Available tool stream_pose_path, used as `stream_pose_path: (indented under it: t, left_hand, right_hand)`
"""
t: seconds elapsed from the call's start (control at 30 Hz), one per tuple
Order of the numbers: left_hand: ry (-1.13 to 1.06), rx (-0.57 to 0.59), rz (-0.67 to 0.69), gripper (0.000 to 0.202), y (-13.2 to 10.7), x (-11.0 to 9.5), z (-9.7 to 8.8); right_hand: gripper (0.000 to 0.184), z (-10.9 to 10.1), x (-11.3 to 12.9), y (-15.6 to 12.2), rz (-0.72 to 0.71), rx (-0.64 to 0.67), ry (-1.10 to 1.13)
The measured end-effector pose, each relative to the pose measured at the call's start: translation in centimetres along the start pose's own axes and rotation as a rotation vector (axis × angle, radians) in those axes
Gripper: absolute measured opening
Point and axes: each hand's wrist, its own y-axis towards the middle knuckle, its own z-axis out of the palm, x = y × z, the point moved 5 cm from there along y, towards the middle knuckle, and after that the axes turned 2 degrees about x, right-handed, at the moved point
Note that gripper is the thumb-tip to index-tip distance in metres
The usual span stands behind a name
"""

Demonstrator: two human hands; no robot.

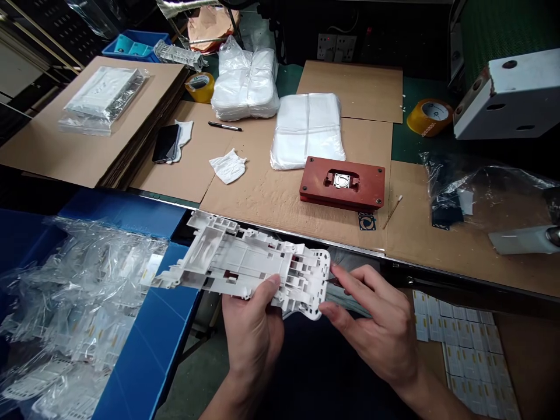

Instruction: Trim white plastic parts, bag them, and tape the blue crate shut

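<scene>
A long white plastic frame [249,262] with slots, clips and ribs is held up in front of the table edge. My left hand [258,326] grips its near long side, thumb lying on top and fingers underneath. At the frame's rounded right end is my right hand [376,321], with thumb and index finger spread apart. Those two fingertips are at the end's rim; whether they press on it I cannot tell. Beyond the frame, on the table, a red block fixture [315,184] carries a small silvery square piece [342,181] in its recess.
A blue bin [144,338] at left contains bagged white parts [87,315]. The cardboard-covered table [262,192] bears wrapped white bundles [308,128], a swab [392,211], a pen [224,126], a phone [166,143] and tape [431,116]. Small white pieces [472,344] lie in rows lower right.
</scene>
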Motion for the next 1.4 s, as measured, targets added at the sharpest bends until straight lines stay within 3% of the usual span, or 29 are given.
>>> stream_pose_path:
  t: [0.2, 0.47, 0.63, 0.8, 0.93, 1.13, 1.23, 1.4]
  left_hand:
    - [0.023, -0.014, 0.018, 0.074, 0.1, -0.1, 0.0]
    - [-0.002, -0.022, 0.030, 0.073, 0.2, 0.1, -0.2]
    - [-0.029, -0.002, 0.095, 0.068, 1.3, -0.1, -0.2]
    - [-0.044, -0.026, 0.153, 0.067, 2.5, -1.0, -0.5]
    - [-0.048, -0.017, 0.089, 0.065, 2.9, -1.1, -1.2]
    - [-0.049, 0.013, -0.055, 0.071, 3.1, -0.6, -2.0]
    - [-0.185, 0.124, -0.172, 0.069, 3.1, -0.3, -1.7]
    - [-0.452, 0.517, -0.500, 0.056, 2.2, 0.1, -0.2]
  right_hand:
    - [0.057, 0.2, 0.2, 0.0, -0.030, 0.018, -0.014]
    - [0.038, 0.6, 0.3, -0.5, -0.063, 0.001, -0.028]
    - [0.031, 1.2, 0.1, -1.0, -0.115, 0.104, 0.033]
    - [0.029, 1.0, -1.4, -1.3, -0.039, 0.108, 0.040]
    - [0.016, 0.8, -2.4, -1.2, 0.013, 0.118, 0.008]
    - [0.029, 1.0, -4.3, -1.9, 0.074, 0.183, -0.154]
    - [0.032, 1.1, -5.8, -2.3, 0.081, 0.275, -0.291]
    - [0.041, -0.2, -7.8, -1.3, -0.051, 0.435, -0.484]
